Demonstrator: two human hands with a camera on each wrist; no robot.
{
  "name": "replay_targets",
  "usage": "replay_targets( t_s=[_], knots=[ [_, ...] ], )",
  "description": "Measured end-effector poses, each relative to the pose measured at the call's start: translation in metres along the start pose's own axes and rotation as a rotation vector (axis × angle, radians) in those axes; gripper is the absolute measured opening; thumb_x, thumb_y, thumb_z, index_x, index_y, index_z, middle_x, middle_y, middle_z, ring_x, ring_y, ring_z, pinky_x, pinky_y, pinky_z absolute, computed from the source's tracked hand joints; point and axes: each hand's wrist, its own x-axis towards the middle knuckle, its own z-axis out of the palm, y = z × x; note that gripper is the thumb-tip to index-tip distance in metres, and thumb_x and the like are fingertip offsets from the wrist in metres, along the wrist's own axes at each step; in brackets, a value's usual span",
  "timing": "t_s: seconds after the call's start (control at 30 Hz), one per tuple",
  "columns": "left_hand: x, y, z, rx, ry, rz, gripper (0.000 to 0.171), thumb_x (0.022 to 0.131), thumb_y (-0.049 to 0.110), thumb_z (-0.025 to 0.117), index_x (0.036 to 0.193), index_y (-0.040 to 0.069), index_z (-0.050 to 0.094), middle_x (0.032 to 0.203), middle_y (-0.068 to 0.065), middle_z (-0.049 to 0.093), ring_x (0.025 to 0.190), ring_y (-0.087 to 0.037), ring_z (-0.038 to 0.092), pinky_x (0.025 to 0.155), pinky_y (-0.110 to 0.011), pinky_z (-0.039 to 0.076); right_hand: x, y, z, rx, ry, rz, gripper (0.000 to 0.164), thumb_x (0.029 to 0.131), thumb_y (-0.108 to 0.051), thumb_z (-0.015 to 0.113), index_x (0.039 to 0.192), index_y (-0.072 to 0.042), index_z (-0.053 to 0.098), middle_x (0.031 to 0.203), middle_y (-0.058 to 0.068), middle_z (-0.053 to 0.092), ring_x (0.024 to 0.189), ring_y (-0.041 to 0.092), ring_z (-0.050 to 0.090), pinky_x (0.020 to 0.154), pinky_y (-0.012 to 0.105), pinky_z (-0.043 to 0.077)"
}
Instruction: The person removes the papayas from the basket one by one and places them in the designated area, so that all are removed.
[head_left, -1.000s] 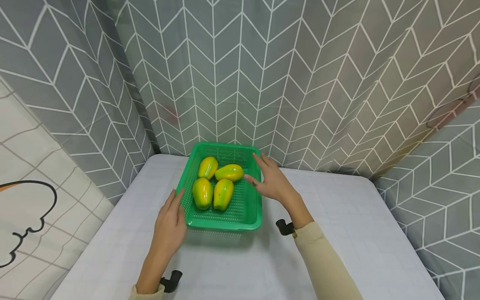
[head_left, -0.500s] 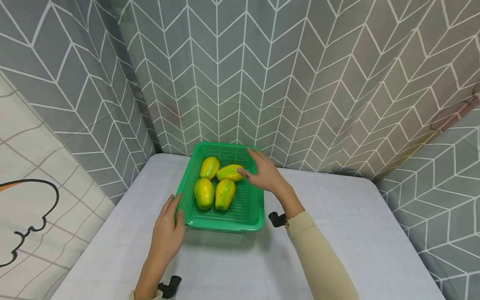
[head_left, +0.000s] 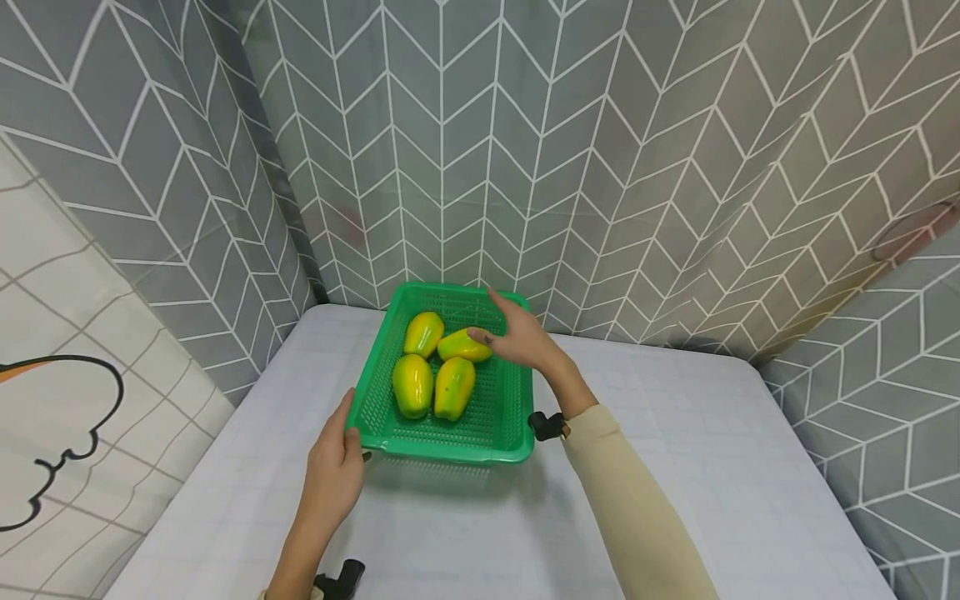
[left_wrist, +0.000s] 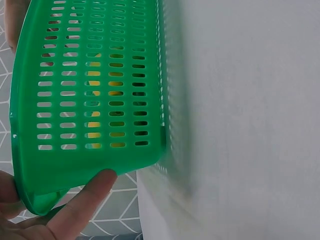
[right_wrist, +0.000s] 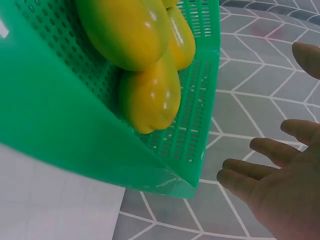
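Observation:
A green plastic basket (head_left: pixel 450 452) with slotted sides stands on the white-covered table and holds several glossy yellow-green fruits (head_left: pixel 413 387) that look like papayas. At its near left corner, my left hand (head_left: pixel 333 475) holds the rim. The left wrist view shows a finger of that hand (left_wrist: pixel 82 207) stretched under the rim against the basket wall (left_wrist: pixel 75 170), with the thumb on the rim's other side. Above the basket's far right part hovers my right hand (head_left: pixel 521 337), partly hiding one fruit. Its fingers (right_wrist: pixel 272 150) are spread and hold nothing in the right wrist view.
The table (head_left: pixel 660 450) extends to both sides of the basket. A grey curtain (head_left: pixel 480 167) with white chevron lines hangs close behind the basket and along the sides. A white tiled-pattern cloth (head_left: pixel 75 375) hangs at the left.
My right hand has moved left, from beside the right rim to over the basket's far right part. My left hand has closed onto the near left corner. The basket has hardly shifted.

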Motion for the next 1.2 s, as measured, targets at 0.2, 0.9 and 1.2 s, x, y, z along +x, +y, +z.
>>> replay_targets(
  t_s=[0.2,0.9,1.2],
  knots=[
    [-0.002,-0.001,-0.001,0.001,0.014,-0.020,0.055,0.113,0.007,0.036,0.168,0.007,0.028,0.172,-0.023,0.033,0.157,-0.044,0.036,0.124,-0.067,0.036,0.006,0.001,0.002,0.018,-0.017,0.026,0.091,0.103,-0.049,0.065,0.171,-0.013,0.017,0.176,0.015,0.027,0.161,0.041,0.029,0.128,0.064,0.032],
    [-0.009,-0.009,0.000,-0.004,-0.001,-0.061,0.056,0.116,0.019,0.035,0.168,0.002,0.022,0.160,-0.035,0.045,0.125,-0.047,0.068,0.094,-0.053,0.064,0.029,0.004,0.017,0.185,-0.070,0.132,0.085,0.104,-0.047,0.063,0.170,-0.013,0.023,0.175,0.016,0.029,0.161,0.041,0.031,0.129,0.061,0.033],
    [-0.009,-0.011,0.005,0.023,-0.002,-0.066,0.057,0.117,0.021,0.033,0.169,0.004,0.019,0.162,-0.032,0.045,0.123,-0.044,0.069,0.099,-0.058,0.060,0.037,0.012,0.024,0.247,-0.094,0.201,0.085,0.103,-0.048,0.065,0.169,-0.012,0.025,0.172,0.022,0.033,0.159,0.043,0.032,0.128,0.061,0.034]
  ],
)
